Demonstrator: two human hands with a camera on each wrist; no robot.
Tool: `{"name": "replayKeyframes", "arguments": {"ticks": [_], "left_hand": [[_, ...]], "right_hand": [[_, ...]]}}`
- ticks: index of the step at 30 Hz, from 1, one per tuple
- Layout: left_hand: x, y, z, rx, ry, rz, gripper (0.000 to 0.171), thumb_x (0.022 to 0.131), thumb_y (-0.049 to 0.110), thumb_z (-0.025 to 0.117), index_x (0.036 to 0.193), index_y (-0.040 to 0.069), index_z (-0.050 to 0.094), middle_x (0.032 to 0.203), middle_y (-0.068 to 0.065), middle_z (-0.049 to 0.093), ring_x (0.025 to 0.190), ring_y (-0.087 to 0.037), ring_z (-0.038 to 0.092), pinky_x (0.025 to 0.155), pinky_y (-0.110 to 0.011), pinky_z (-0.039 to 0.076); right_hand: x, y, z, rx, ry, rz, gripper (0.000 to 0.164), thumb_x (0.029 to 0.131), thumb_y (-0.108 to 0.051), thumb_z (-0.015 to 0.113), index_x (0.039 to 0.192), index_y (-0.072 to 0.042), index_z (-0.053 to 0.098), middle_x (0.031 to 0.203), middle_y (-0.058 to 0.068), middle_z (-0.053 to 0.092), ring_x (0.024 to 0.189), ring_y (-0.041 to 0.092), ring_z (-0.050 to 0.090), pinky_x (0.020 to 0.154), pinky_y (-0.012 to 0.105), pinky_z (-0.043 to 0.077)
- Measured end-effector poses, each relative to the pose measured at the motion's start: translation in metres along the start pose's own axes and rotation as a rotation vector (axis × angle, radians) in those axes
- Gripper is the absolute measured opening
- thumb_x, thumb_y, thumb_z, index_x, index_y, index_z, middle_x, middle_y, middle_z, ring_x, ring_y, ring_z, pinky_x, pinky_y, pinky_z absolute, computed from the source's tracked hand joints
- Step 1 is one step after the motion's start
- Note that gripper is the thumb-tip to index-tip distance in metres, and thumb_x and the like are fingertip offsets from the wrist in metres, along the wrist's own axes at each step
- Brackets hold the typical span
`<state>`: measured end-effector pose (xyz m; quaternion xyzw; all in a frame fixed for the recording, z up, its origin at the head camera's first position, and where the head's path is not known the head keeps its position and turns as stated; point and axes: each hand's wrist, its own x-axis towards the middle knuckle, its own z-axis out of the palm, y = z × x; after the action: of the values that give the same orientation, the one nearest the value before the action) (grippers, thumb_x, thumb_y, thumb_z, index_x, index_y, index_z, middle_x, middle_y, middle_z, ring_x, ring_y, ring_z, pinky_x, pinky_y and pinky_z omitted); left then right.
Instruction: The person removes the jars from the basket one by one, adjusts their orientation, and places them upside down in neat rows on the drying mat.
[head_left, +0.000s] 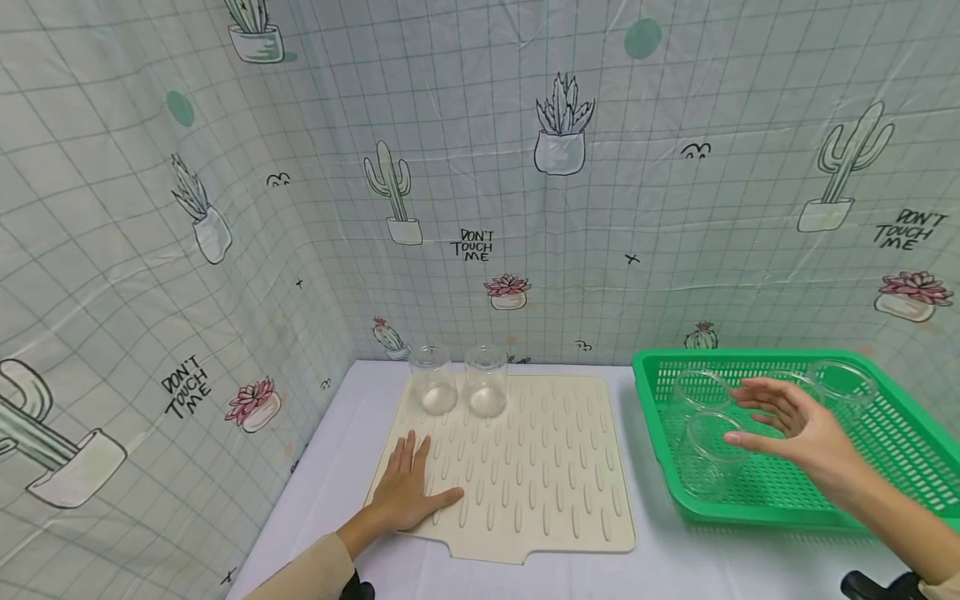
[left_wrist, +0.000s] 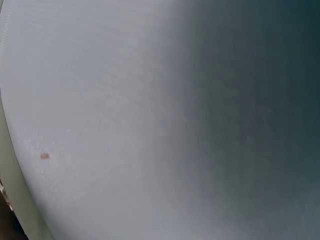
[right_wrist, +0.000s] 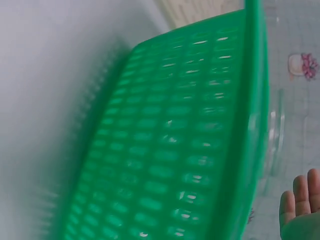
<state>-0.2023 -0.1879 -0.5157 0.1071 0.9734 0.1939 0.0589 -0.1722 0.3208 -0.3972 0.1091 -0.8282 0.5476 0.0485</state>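
Observation:
My left hand [head_left: 408,492] lies with spread fingers on the left front part of a beige drying mat [head_left: 555,467] with raised ridges. Two clear glasses [head_left: 433,385] stand side by side at the mat's back left. Over a green basket [head_left: 780,517] hovers my right hand [head_left: 802,433], thumb and fingers apart, just above and beside a clear glass [head_left: 705,454]. Several clear glasses are in this basket; the hand partly covers some. In the right wrist view, a few fingertips of the right hand [right_wrist: 301,200] show beyond the basket wall. The left wrist view is blurred and shows no hand.
A white cloth [head_left: 300,500] covers the table. Behind and to the left hangs a grid-patterned curtain [head_left: 450,125] printed with cacti. The basket's perforated side wall [right_wrist: 160,135] fills much of the right wrist view.

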Motion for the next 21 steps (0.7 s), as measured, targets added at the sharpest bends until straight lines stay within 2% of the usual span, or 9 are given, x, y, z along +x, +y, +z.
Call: {"name": "replayKeyframes", "arguments": {"ticks": [5,8,15,21], "left_hand": [[-0.001,0.0,-0.001,-0.003,0.002,0.002,0.106,0.076,0.073,0.048,0.146,0.001,0.015,0.15,-0.024,0.002,0.138,-0.037,-0.002,0.11,-0.05,0.002],[-0.001,0.001,-0.002,-0.006,0.001,0.001,0.106,0.076,0.073,0.049,0.146,0.001,0.014,0.15,-0.024,0.002,0.138,-0.036,-0.002,0.11,-0.049,0.002],[-0.001,0.001,-0.001,-0.027,-0.005,0.002,0.107,0.075,0.073,0.049,0.146,0.002,0.014,0.15,-0.023,0.002,0.138,-0.036,-0.002,0.11,-0.05,0.002],[0.0,0.0,-0.001,-0.027,-0.007,-0.003,0.107,0.075,0.074,0.049,0.147,0.002,0.013,0.15,-0.023,0.002,0.138,-0.036,-0.003,0.11,-0.05,0.001]], "right_hand": [[-0.005,0.016,-0.001,-0.067,-0.031,0.02,0.065,0.083,-0.004,0.067,0.138,-0.013,0.033,0.124,-0.004,0.048,0.108,-0.004,0.046,0.081,0.01,0.041],[-0.006,0.023,-0.002,-0.088,-0.085,0.034,0.068,0.083,-0.006,0.067,0.14,-0.01,0.03,0.126,0.003,0.045,0.107,-0.006,0.045,0.082,0.011,0.041],[-0.006,0.036,-0.005,-0.111,-0.168,0.099,0.071,0.082,-0.011,0.069,0.14,-0.005,0.027,0.129,0.004,0.041,0.105,-0.012,0.042,0.081,0.014,0.044],[-0.004,0.043,-0.006,-0.15,-0.214,0.154,0.071,0.081,-0.017,0.071,0.138,-0.006,0.03,0.132,0.016,0.04,0.106,-0.011,0.042,0.081,0.022,0.047]]}}
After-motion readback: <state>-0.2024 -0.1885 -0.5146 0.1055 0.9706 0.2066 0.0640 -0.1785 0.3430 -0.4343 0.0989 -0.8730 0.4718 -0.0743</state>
